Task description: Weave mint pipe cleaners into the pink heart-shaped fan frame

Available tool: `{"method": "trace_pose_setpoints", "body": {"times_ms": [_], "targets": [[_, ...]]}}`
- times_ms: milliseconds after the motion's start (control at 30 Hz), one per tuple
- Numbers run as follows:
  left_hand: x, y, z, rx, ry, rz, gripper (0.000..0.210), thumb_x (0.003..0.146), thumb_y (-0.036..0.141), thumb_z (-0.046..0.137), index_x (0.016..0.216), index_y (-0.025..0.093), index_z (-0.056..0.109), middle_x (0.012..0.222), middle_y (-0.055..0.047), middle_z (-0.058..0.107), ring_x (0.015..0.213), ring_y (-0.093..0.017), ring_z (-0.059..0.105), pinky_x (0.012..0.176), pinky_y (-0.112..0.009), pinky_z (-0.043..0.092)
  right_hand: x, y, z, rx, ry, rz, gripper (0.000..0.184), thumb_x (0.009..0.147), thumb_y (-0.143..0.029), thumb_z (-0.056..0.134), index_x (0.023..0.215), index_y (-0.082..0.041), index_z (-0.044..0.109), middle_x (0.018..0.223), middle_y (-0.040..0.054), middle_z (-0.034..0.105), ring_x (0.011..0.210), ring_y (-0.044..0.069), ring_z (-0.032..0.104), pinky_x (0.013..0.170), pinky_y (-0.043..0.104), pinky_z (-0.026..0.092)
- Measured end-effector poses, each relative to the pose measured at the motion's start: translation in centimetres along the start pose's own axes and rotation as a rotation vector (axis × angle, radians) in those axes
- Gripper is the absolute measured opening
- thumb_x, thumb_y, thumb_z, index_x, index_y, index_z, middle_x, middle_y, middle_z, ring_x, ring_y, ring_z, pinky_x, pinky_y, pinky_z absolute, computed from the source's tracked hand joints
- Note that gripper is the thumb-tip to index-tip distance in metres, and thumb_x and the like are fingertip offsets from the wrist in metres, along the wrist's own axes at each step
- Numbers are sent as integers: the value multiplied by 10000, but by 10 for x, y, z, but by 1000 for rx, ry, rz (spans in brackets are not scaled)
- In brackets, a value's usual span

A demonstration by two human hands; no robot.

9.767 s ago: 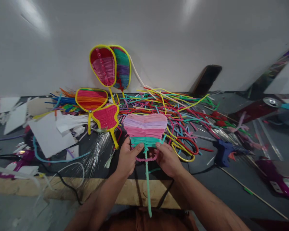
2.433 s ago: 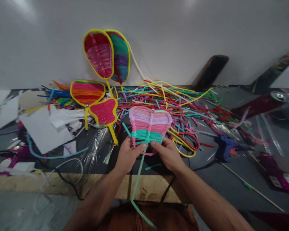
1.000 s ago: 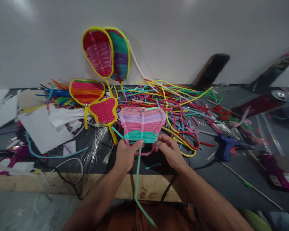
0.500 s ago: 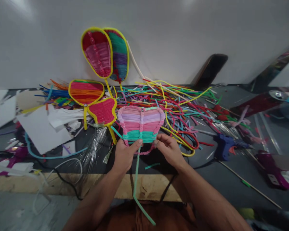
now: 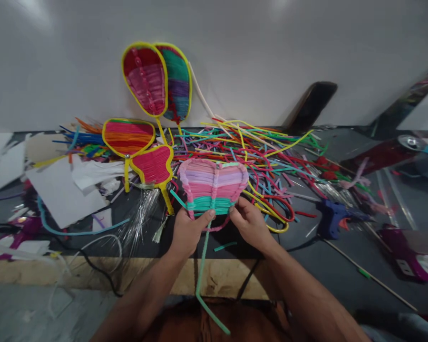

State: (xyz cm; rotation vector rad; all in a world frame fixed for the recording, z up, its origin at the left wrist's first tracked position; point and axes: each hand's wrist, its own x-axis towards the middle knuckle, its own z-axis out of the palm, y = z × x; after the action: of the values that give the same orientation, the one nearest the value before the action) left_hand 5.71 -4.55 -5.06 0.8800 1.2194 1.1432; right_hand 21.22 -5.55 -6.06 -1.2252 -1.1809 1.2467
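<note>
Pinching striped panel (image 5: 201,189), L hand (image 5: 186,232) & R hand (image 5: 252,225) at btm edge, bulk above.

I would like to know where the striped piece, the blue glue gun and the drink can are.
Striped piece (image 5: 225,190), head view: on its pink band.
Blue glue gun (image 5: 329,221), head view: on its handle.
Drink can (image 5: 381,154), head view: on its dark-red side.

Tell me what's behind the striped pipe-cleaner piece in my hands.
Past the top and right edges of the striped pipe-cleaner piece, a tangled pile of multicolored pipe cleaners shows on the dark tabletop. Whatever sits directly behind its stripes is covered.
</note>
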Motion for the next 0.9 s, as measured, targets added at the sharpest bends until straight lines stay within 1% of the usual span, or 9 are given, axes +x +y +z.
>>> {"method": "trace_pose_setpoints", "body": {"times_ms": [100,167,267,400,467,633,733,833,900], "targets": [[1,-1,-2,57,11,18,303,634,289,763,880,141,666,846,-49,718,774,-194,659,840,-367,512,2,0,-3,27,16,48,208,795,-370,574,686,-194,552,611,-28,491,562,111,423,550,238,360],[0,-1,-3,103,5,28,307,640,291,759,894,145,667,850,-47,719,786,-197,659,844,-363,508,2,1,-4,42,25,49,227,797,-385,574,680,-193,551,604,-29,481,558,111,419,549,241,358],[-2,0,-1,133,14,31,303,621,292,770,869,144,679,824,-46,721,763,-198,659,810,-348,515,1,2,-4,41,5,28,216,812,-387,564,709,-197,557,618,-24,484,596,126,447,587,252,380],[-3,0,1,51,-5,-5,272,594,288,783,797,143,677,756,-36,715,688,-186,651,742,-333,526,-1,0,-3,-17,3,-4,197,840,-388,536,811,-200,588,660,-21,520,616,130,458,605,250,388],[-2,0,1,34,-9,-17,276,592,293,783,795,141,675,759,-37,715,694,-188,653,749,-336,526,-1,-2,-3,-16,-2,-12,205,844,-392,533,836,-197,595,691,-16,542,628,128,464,613,246,392],[-2,1,-2,157,26,24,309,619,313,765,857,135,677,831,-47,721,761,-196,657,808,-339,510,3,-2,-6,107,4,28,271,813,-433,578,709,-182,570,624,-26,500,583,109,433,574,235,378],[-3,2,-2,166,-7,36,309,637,301,759,882,133,673,853,-51,722,783,-197,655,830,-346,503,3,-3,-6,134,22,14,280,826,-442,566,721,-183,572,622,-26,484,584,110,421,578,242,372],[-4,2,-1,123,-51,17,308,643,290,760,891,129,675,853,-57,723,775,-196,655,822,-355,508,2,-1,-6,150,14,-12,271,826,-452,570,766,-189,595,660,-16,511,613,119,436,607,253,386],[-3,1,0,101,-64,10,299,639,282,765,881,129,678,852,-57,724,773,-193,656,825,-353,507,2,2,-5,215,21,6,248,828,-445,575,798,-200,606,684,-15,529,624,119,448,622,255,396]]}}
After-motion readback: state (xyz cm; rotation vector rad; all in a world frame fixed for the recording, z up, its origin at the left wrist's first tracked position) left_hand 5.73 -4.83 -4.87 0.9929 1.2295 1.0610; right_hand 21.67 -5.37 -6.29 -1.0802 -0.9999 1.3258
